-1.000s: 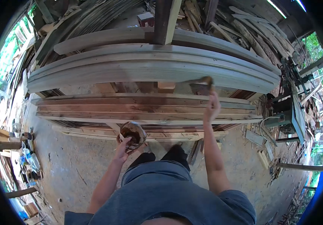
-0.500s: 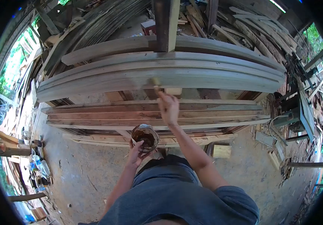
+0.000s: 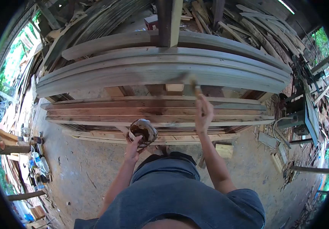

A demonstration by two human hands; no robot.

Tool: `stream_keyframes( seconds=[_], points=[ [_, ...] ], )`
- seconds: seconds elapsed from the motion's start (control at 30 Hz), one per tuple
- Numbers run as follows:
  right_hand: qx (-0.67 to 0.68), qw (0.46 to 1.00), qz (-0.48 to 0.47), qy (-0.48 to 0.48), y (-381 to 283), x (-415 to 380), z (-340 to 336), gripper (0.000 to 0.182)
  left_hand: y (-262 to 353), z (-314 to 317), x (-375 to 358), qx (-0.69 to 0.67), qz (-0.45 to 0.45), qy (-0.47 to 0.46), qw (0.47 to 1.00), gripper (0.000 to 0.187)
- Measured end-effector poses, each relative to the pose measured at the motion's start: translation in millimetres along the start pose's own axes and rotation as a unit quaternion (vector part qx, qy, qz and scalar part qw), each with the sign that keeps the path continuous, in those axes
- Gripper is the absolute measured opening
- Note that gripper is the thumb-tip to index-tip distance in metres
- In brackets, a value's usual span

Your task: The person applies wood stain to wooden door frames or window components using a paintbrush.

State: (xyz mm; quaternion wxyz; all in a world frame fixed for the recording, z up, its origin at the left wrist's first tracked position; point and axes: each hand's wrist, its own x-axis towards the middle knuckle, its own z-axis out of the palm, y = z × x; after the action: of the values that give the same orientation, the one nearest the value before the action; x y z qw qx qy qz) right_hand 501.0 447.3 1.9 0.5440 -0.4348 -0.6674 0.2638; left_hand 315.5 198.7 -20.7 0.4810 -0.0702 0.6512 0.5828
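My left hand grips a round container stained with brown liquid, its thumb hooked over the rim. In my right hand is a paintbrush, closed around the handle, with the bristles pointing away from me. The bristles are at the lower part of a long, grey moulded board, and motion blurs them. A darker streak lies on that board to the left of the brush. Closer to me runs a second, reddish-brown set of boards, just beyond the container.
Stacked timber fills the back left, and a dark post rises behind the grey board. At the right stands a machine with a hose. Plastic bottles are on the left. A wood block lies on the concrete floor.
My right hand has swept the paintbrush to the right along the grey board. The left hand and container have shifted slightly left and away from me in the view.
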Motion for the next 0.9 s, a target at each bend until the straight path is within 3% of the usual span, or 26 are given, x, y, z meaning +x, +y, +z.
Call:
stream_keyframes(
  seconds=[0.1, 0.17, 0.2, 0.27, 0.33, 0.4, 0.47, 0.5, 0.57, 0.63, 0.67, 0.73, 0.8, 0.9],
  points=[
    [0.019, 0.954, -0.127, -0.27, -53, -21, -13, 0.02, -1, 15, 6, 0.047, 0.024, -0.004, 0.999, 0.079],
    [0.092, 0.906, -0.154, -0.384, -81, -38, -15, 0.018, 0, 26, 10, 0.076, 0.039, -0.004, 0.996, 0.08],
    [0.089, 0.907, -0.153, -0.381, -80, -49, -12, 0.018, -2, 29, 15, 0.087, 0.065, -0.039, 0.993, 0.081],
    [-0.106, 0.847, -0.174, -0.491, -65, -69, 1, 0.019, 0, 37, 13, 0.094, 0.095, -0.064, 0.989, 0.082],
    [-0.119, 0.838, -0.161, -0.507, -59, -69, 3, 0.022, 6, 52, 1, 0.179, 0.129, -0.099, 0.97, 0.085],
    [-0.016, 0.895, -0.132, -0.425, -59, -54, -8, 0.022, -7, 41, 15, 0.141, 0.153, -0.109, 0.972, 0.087],
    [0.084, 0.919, 0.011, -0.385, -55, -29, -22, 0.023, 0, 46, 0, 0.074, 0.04, -0.02, 0.996, 0.085],
    [0.156, 0.923, 0.082, -0.341, -46, -17, -26, 0.023, -2, 39, 2, 0.052, 0.024, -0.032, 0.998, 0.084],
    [0.003, 0.981, -0.032, -0.19, -26, 14, -41, 0.021, -5, 25, 1, 0.029, 0.014, -0.025, 0.999, 0.083],
    [0.097, 0.991, 0.094, -0.023, 11, 28, -37, 0.023, -9, 15, 0, -0.004, 0.008, -0.016, 1.0, 0.082],
    [0.099, 0.99, 0.092, -0.026, 35, 30, -33, 0.023, -10, 9, 0, -0.007, 0.01, -0.014, 1.0, 0.082],
    [0.104, 0.969, 0.136, 0.178, 71, 32, -17, 0.027, -9, -4, -1, -0.021, 0.004, 0.016, 1.0, 0.082],
    [0.085, 0.966, 0.159, 0.185, 58, 27, 8, 0.029, -5, -13, -4, -0.031, 0.01, 0.026, 0.999, 0.084],
    [0.068, 0.991, 0.08, 0.082, 24, -1, 61, 0.031, -6, -32, 1, -0.053, 0.001, 0.045, 0.998, 0.084]
  ],
)
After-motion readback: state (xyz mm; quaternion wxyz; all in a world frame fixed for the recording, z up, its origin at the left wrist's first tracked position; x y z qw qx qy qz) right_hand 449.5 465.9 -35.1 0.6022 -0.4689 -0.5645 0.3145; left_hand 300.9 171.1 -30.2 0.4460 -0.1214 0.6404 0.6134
